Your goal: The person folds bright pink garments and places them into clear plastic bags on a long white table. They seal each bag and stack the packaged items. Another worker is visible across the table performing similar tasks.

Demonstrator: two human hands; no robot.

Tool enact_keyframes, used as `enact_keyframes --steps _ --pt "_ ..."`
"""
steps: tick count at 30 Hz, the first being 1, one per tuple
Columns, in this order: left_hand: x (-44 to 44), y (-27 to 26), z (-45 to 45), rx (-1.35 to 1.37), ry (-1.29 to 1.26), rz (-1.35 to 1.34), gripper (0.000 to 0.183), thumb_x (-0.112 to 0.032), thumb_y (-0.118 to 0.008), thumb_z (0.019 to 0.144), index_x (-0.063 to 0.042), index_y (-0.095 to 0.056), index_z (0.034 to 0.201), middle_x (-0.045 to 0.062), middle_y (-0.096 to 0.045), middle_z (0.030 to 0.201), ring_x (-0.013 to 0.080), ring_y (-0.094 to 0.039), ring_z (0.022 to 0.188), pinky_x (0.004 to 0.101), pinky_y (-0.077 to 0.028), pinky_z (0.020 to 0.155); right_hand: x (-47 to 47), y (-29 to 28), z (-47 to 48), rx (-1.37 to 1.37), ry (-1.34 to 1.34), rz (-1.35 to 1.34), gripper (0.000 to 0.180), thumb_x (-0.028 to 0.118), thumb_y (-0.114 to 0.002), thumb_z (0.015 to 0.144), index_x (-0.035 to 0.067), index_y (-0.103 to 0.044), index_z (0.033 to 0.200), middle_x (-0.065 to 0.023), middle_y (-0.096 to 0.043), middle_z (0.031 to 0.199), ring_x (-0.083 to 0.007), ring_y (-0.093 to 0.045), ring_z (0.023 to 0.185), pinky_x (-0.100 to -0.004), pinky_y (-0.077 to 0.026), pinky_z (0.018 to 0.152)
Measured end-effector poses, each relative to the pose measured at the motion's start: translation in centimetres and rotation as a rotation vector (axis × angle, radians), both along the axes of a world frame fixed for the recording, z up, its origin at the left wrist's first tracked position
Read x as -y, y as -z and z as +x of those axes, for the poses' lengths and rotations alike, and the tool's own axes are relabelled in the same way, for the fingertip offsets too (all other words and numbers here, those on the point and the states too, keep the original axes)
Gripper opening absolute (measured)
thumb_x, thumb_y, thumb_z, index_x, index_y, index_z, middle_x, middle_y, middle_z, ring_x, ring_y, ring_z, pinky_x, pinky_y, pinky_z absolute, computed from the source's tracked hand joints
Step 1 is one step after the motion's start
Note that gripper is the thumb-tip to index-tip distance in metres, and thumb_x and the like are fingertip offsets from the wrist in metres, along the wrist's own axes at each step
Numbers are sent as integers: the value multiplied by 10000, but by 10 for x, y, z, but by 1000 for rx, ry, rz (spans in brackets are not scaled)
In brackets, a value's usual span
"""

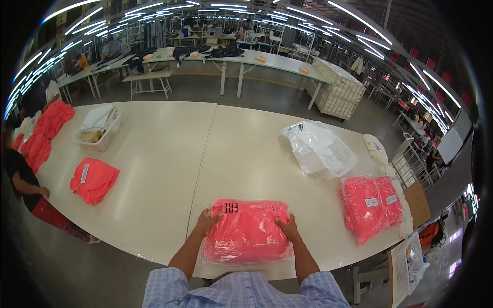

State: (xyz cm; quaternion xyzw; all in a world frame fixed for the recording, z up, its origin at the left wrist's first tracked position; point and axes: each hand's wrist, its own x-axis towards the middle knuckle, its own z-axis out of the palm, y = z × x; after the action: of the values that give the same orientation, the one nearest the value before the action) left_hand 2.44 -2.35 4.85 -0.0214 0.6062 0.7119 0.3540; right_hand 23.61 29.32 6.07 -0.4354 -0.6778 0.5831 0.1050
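A folded coral-pink garment in a clear plastic bag lies flat on the pale table at its near edge, right before me. My left hand grips the bag's upper left side, and my right hand grips its upper right side, thumbs on top. Black printing shows on the bag near my left hand. To the right is a stack of bagged coral-pink garments with white labels. A folded unbagged coral-pink garment with a white tag lies at the left.
Clear plastic bags lie over a white basket at the back right. Another white basket holding white items stands back left. Coral-pink garments are heaped at the far left, beside a person whose hand rests at the table's edge.
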Motion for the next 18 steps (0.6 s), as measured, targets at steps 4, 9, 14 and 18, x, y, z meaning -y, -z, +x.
enact_keyframes --steps 4,9,14,18 --pt "-21 -45 -4 147 -23 114 704 61 -778 753 78 -391 1342 194 -613 1151 279 -635 1059 413 -587 865 -12 -40 -8 -191 -190 -210 912 159 -837 750 -62 -286 1441 -216 -555 1283 -269 -576 1155 -396 -548 895" --pt "-26 -106 3 -265 -25 355 718 117 -726 735 0 -424 1375 116 -630 1183 220 -626 1082 376 -564 887 -16 -91 23 -391 -165 101 813 84 -817 739 -15 -379 1417 -151 -605 1229 -235 -595 1120 -379 -531 916" --pt "37 -163 46 -505 381 34 705 106 -660 749 -34 -449 1407 79 -617 1271 162 -599 1122 328 -497 960 -44 -126 119 -300 -588 -38 632 33 -741 776 49 -495 1358 -92 -640 1218 -167 -608 1069 -314 -480 936" --pt "69 -119 45 -306 448 -96 618 2 -610 835 -58 -450 1429 108 -599 1318 193 -548 1229 352 -388 1075 -62 -89 143 -197 -505 -105 485 81 -672 858 54 -528 1320 -88 -666 1159 -159 -611 1050 -310 -475 928"
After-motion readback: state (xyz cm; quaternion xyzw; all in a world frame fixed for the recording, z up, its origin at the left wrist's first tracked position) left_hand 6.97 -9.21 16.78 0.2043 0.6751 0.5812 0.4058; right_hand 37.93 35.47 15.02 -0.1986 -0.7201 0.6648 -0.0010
